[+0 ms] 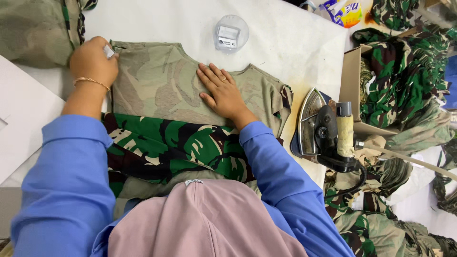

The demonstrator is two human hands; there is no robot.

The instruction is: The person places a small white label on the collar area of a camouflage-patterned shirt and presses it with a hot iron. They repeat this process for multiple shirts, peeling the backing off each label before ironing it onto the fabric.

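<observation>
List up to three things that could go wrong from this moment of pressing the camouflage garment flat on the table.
1. The iron rests on its side close to the right hand and sleeve; a careless move might brush its soleplate.
2. The left hand pinches a small white piece at the garment corner; it could slip.
3. The iron's cord trails among piled fabric and may snag.

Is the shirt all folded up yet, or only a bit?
Only a bit. The shirt lies spread inside out, its bottom part turned up green. The right hand presses its middle flat while the left hand pinches its edge. The iron stands aside. More folds look left to do.
</observation>
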